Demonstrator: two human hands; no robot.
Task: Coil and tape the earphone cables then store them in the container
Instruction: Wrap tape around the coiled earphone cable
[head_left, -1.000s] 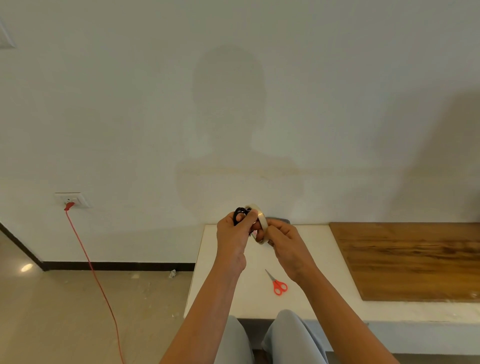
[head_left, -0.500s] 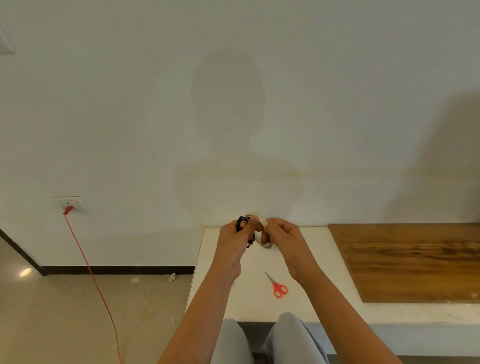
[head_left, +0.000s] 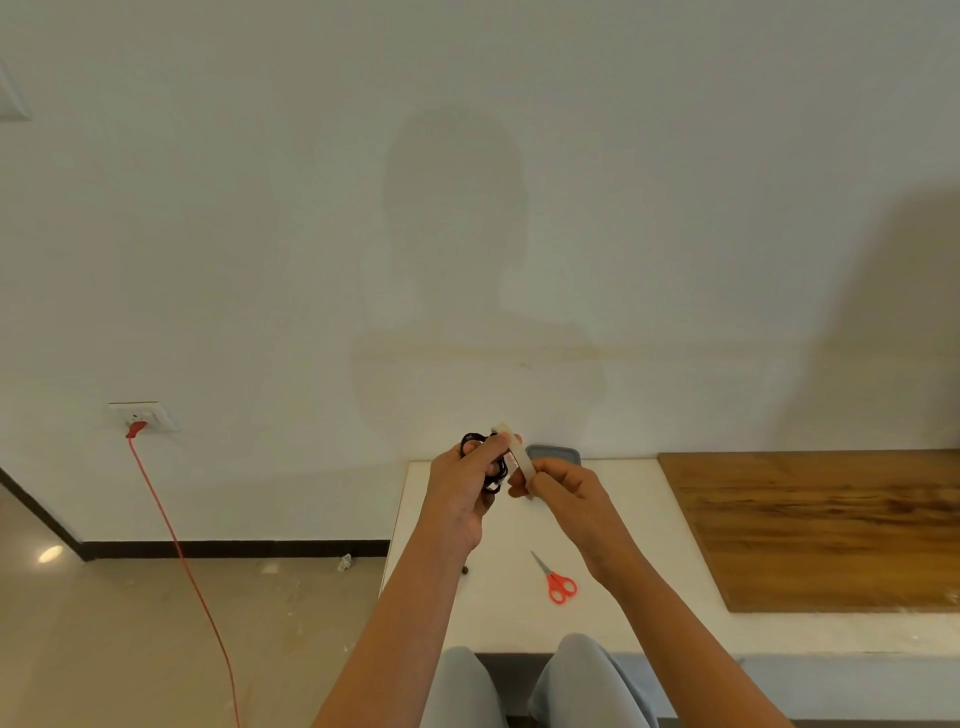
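Coil (head_left: 497, 474) sits pinched in L hand (head_left: 460, 493) above table (head_left: 641, 512), R hand (head_left: 563, 491) gripping tape (head_left: 519, 461) right beside it. Tape end prob. on coil, unclear. Keep loops tight, pull strip taut round them, then snip w/ scissors (head_left: 558, 583). Container (head_left: 555, 453) sits just behind hands.

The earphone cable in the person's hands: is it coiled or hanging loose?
Coiled. The black earphone cable sits bunched in small loops gripped by the left hand; the right hand holds the tape roll beside it.
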